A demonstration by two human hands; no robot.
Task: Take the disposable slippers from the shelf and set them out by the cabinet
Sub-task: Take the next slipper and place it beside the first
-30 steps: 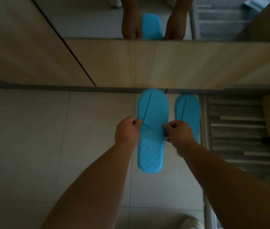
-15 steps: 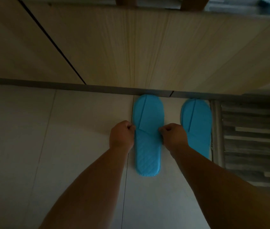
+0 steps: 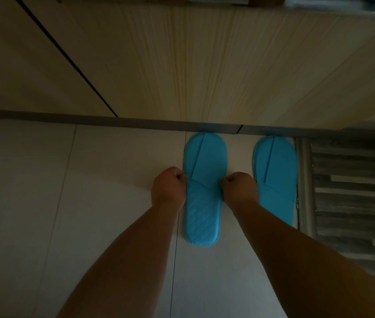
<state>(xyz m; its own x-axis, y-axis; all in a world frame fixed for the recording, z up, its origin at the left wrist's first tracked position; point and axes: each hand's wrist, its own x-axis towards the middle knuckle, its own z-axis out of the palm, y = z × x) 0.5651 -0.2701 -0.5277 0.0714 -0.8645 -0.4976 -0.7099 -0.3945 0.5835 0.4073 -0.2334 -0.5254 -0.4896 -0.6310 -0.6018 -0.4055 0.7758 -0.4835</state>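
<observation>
Mid-frame, the left slipper [image 3: 202, 191] is pinched at its sides by the left hand [image 3: 169, 187] and right hand [image 3: 239, 188], toe at the cabinet [image 3: 205, 65]; best nudged level with the right slipper [image 3: 275, 177], then released.

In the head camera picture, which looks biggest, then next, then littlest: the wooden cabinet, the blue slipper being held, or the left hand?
1. The wooden cabinet, by far the largest.
2. The held slipper, pinched at both sides.
3. The left hand, smallest.

The right hand looks about the same size as the left. The other slipper seems alike, but an arm hides part.
</observation>
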